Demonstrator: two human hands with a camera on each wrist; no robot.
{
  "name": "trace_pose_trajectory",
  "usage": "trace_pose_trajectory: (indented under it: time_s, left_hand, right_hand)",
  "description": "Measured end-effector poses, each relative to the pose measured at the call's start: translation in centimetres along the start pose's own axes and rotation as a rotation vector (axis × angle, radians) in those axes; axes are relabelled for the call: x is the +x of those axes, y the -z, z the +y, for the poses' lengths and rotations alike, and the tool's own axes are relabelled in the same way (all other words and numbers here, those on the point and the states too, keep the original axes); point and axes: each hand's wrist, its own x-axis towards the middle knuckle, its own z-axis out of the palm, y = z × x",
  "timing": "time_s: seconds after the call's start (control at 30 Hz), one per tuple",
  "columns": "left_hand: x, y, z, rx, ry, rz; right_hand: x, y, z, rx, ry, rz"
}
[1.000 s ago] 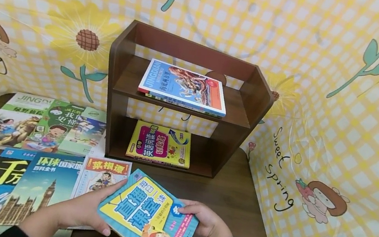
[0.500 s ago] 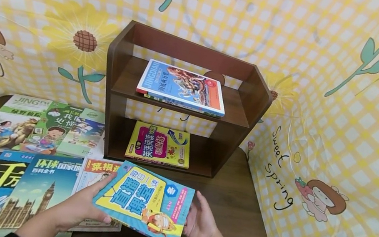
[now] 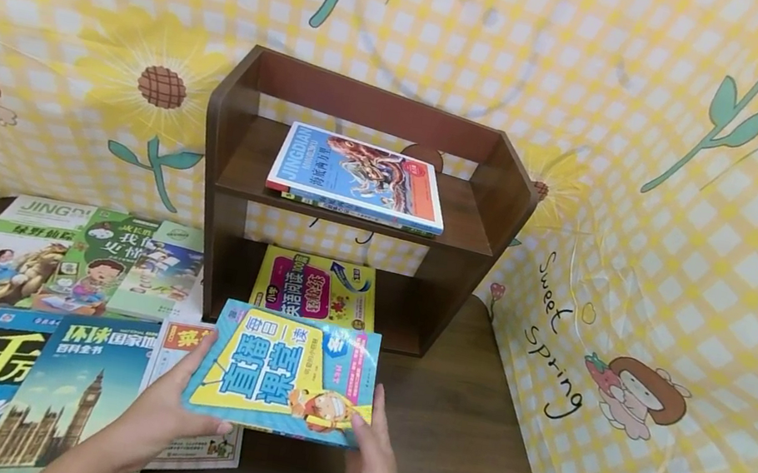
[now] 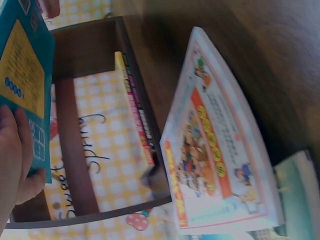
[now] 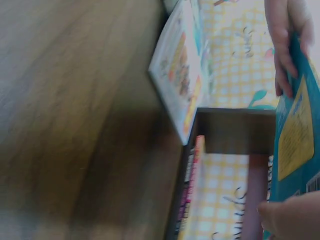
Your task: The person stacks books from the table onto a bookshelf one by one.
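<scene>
A blue and yellow book is held up in front of the shelf's lower compartment, its cover facing up. My left hand grips its left edge, thumb along the near side and fingers beneath. At the near right corner my right hand holds it, with the thumb on the cover. The left wrist view shows the teal back cover with left fingers against it. A yellow book lies flat in the lower compartment, its front partly hidden by the held book. The brown shelf stands on the table.
On the upper shelf lies a small stack topped by a blue and red book. Left of the shelf, several books, including one with a clock tower and a green one, spread over the table. A patterned cloth rises behind and to the right.
The blue and yellow book has risen toward the lower compartment and turned straighter. My right hand came off its right side, then took hold at the near right corner. My left hand kept its grip.
</scene>
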Motion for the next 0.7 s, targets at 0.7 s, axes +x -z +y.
trace_pose_trajectory:
  time_s: [0.7]
  left_hand:
    - [-2.6, -2.3, 4.5, 0.241, -0.201, 0.130]
  right_hand:
    - [-1.2, 0.6, -4.7, -0.420, 0.165, 0.014]
